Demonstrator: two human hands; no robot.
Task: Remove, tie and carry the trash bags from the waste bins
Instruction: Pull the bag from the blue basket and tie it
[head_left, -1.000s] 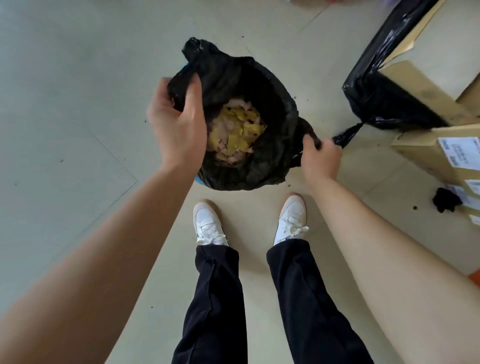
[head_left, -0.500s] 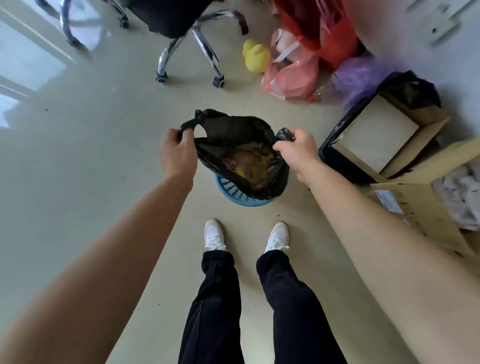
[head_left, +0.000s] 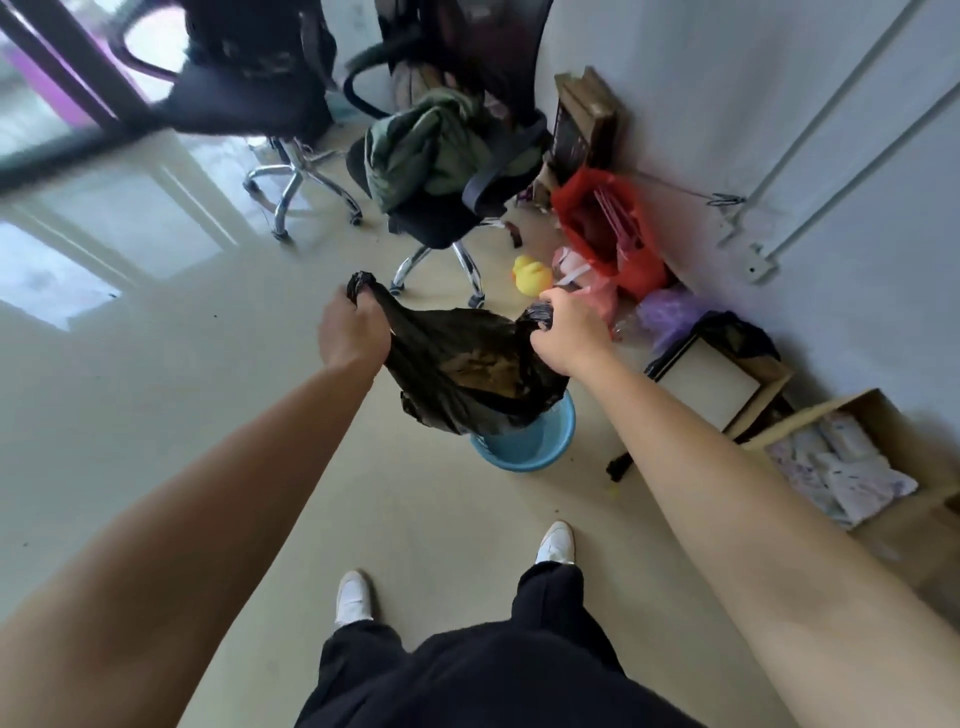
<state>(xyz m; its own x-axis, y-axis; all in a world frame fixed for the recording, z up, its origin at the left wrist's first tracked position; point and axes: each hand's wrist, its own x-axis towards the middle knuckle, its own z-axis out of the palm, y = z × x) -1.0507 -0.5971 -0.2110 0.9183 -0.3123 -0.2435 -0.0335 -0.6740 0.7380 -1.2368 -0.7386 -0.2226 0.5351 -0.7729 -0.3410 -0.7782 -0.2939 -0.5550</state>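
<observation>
Left hand (head_left: 353, 332) grips one bunched corner of the black bag (head_left: 467, 374); right hand (head_left: 563, 332) grips the other. The bag's mouth is stretched between them, long axis 9 to 3 o'clock, its belly sagging toward 6 o'clock onto the blue bin (head_left: 540, 447).

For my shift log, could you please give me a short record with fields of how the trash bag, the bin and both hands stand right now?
Trash bag: black, untied, mouth stretched between both hands, waste inside
Left hand: grips one bunched corner of the bag
Right hand: grips the opposite corner
Bin: blue, on the floor under the bag; the bag's bottom overlaps its rim
Nearby: yellow rubber duck and office chair beyond the bag
</observation>
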